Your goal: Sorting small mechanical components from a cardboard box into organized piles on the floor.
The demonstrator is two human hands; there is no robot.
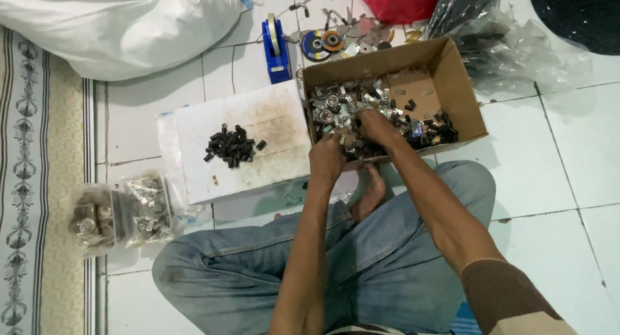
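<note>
1. The cardboard box lies on the tiled floor in the upper centre of the frame, and it holds a pile of small metal and black parts.
2. The right hand reaches into the box and rests on the parts; its grip is curled down among them, and I cannot tell if it holds something.
3. The left hand is at the near edge of the box, with fingers bent together; what it pinches is not clear.
4. Left of the box, a white board carries a heap of black pieces.
5. A blue tape dispenser stands above the board.
6. In the lower left, clear bags of parts lie on the floor.
</note>
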